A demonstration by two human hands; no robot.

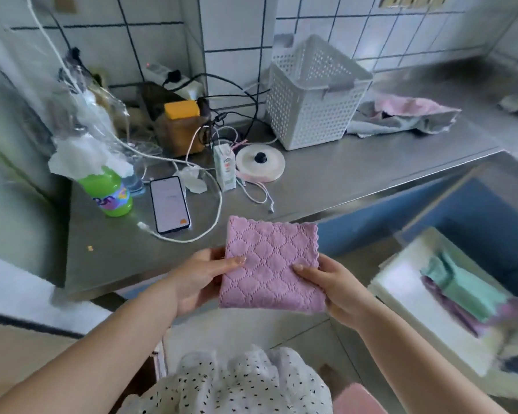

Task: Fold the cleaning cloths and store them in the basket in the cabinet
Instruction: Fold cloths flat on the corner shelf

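Observation:
A folded pink quilted cloth [271, 264] hangs in the air in front of the steel counter's edge. My left hand [201, 276] pinches its left edge, thumb on top. My right hand [332, 285] pinches its right edge the same way. Low at the right, a pale basket [401, 291] in the open cabinet holds a folded teal cloth [461, 288] lying on a purple one [449, 306]. Unfolded pink and grey cloths [401, 116] lie crumpled on the counter at the back right.
A white perforated basket [314, 97] stands tilted on the steel counter [326, 177]. To the left lie a phone [169, 204], a green bottle [111, 192], an orange-lidded jar [180, 127], a small carton [225, 167], a round lid [260, 167] and tangled cables.

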